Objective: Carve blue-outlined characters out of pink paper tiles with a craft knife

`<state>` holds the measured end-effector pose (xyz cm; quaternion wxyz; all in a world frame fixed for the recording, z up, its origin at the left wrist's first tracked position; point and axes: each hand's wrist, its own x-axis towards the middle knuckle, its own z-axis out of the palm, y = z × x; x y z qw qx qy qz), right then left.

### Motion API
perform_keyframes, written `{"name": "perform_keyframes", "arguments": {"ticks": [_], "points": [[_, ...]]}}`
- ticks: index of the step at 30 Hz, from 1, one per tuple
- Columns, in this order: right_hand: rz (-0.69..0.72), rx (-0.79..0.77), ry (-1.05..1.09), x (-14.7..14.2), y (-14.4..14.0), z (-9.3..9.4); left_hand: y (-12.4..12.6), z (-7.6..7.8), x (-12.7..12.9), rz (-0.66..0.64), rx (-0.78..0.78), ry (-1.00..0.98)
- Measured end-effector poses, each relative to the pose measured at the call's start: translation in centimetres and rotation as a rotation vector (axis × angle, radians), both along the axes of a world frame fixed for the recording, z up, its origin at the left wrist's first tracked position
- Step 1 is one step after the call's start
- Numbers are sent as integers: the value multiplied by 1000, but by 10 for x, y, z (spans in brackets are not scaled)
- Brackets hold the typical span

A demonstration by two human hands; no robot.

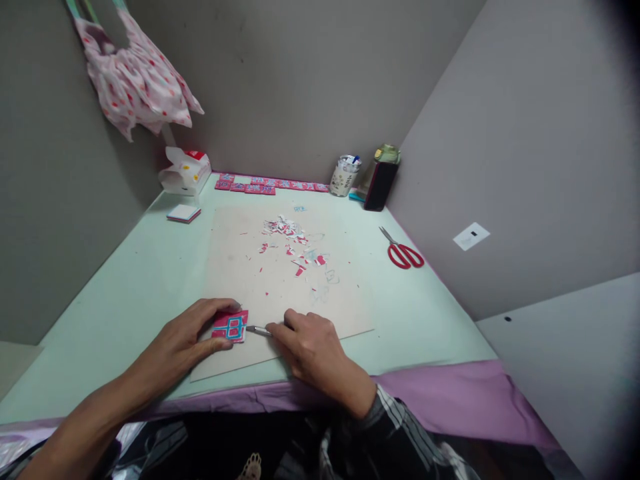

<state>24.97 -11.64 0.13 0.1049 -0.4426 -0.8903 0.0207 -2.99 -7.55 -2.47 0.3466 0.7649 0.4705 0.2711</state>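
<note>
"Hanging at far left, a pink spotted cloth [140,87]! Beneath it, a torn-open white box [185,175] at the back of the desk [115,320], and a small stack of cards [183,213] just in front."

"And the left hand [183,337]?"

"Low at the front, thumb and fingers closed round a red card [234,327] with blue lines! That card is at the board's [235,277] near left corner; whether it lies flat or is slightly raised, I can't tell."

"What's meeting its right edge?"

"A slim silver tool [260,331], its tip right at the card! Behind, red tiles [295,185] with blue marks line the back edge, and red and white scraps [285,228] litter the board."

"So who has the tool?"

"The right hand [313,347], fingers curled tightly round it, a plaid sleeve [400,420] behind the wrist!"

"Keep going right!"

"A can [345,179] with pens [356,159] in it, then a dark upright slab [381,188] before a green-topped bottle [387,154]. Red-handled scissors [407,257] lie parted near the desk's right side, and a white label [471,236] sits on the wall [540,167]."
</note>
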Motion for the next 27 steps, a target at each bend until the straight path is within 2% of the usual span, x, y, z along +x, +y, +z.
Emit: {"name": "perform_keyframes", "arguments": {"ticks": [7, 10, 27], "points": [[73, -95, 123, 14, -5, 12, -2, 2, 3, 8, -58, -33], [96, -85, 171, 18, -1, 18, -3, 3, 3, 10, -65, -44], [148, -77, 63, 11, 13, 20, -4, 0, 1, 18, -51, -35]]}}
